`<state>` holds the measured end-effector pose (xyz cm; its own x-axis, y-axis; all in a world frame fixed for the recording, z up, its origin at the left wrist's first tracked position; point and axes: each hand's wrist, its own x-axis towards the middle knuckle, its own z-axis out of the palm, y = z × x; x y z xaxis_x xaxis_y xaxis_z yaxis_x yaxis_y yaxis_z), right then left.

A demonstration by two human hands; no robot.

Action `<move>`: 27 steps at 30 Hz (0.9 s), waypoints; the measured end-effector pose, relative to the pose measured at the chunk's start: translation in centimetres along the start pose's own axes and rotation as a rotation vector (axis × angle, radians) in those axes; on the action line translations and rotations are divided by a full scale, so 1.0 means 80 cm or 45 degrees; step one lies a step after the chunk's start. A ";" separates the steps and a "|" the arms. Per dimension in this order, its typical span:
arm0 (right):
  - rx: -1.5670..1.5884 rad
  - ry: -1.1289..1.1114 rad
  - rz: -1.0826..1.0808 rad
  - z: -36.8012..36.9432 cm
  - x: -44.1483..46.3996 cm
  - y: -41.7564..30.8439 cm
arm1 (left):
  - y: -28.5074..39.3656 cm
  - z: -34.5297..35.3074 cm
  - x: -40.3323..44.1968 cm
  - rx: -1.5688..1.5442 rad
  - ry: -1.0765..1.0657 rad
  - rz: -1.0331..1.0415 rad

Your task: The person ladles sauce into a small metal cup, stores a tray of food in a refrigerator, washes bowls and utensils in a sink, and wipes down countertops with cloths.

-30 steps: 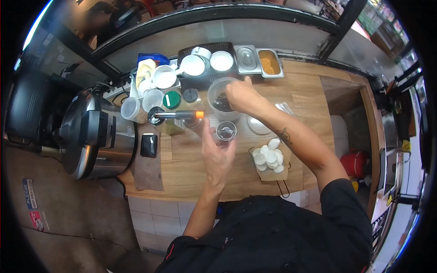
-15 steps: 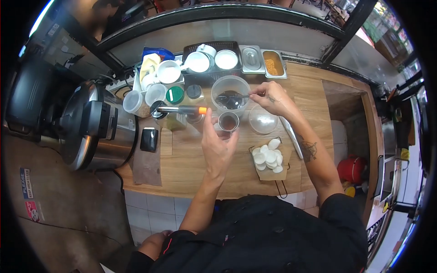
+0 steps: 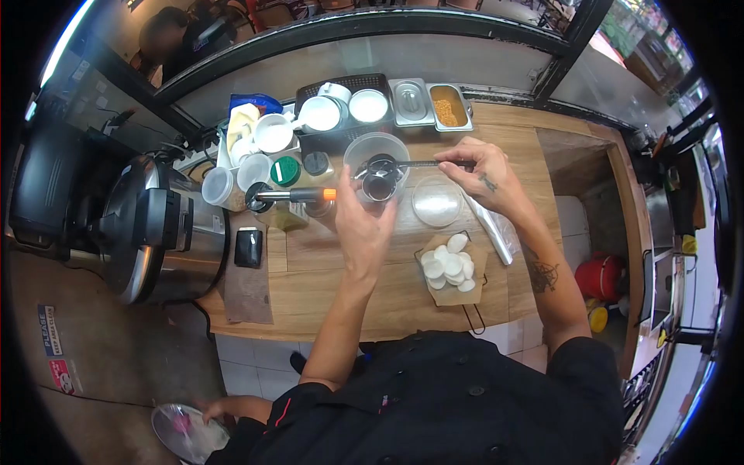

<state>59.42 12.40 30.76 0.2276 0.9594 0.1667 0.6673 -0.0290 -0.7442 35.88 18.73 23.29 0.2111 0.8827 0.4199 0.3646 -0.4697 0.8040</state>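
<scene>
My left hand (image 3: 363,236) is closed around a small clear cup (image 3: 380,186), held over the near side of a round clear tub (image 3: 353,146). Dark liquid lies in the tub. In my right hand (image 3: 482,174) is the dark handle of a spoon (image 3: 418,163); its bowl is above the cup's mouth. A clear round lid (image 3: 438,203) lies to the right of the cup. Left of my left hand is a torch-like tool (image 3: 298,195) with an orange end; I cannot tell if the hand touches it.
White round pieces (image 3: 448,267) sit in a paper-lined wire basket (image 3: 470,293). A plastic-wrap roll (image 3: 492,232) lies right of the lid. Jars, white cups and metal pans (image 3: 449,108) line the back. A large cooker (image 3: 163,225) stands left. Another person's hand (image 3: 213,411) shows lower left.
The cup in my left hand has moved up to the tub. My right hand has lifted the spoon out of the tub's liquid to above the cup. Another person's hand now holds a bowl, lower left.
</scene>
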 end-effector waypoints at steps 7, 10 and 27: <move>-0.267 0.139 -0.229 0.007 -0.020 -0.009 | 0.001 0.009 0.007 0.041 0.058 0.050; -0.402 0.226 -0.405 0.010 -0.021 -0.006 | 0.010 0.003 0.006 -0.028 0.012 -0.037; -0.559 0.090 -0.653 0.089 0.074 0.009 | 0.013 -0.004 -0.086 -0.177 0.016 -0.177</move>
<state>56.18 20.04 26.64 -0.1585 0.8620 0.4816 0.9259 0.2991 -0.2307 34.52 12.16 21.39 0.1560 0.9393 0.3055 0.2602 -0.3374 0.9047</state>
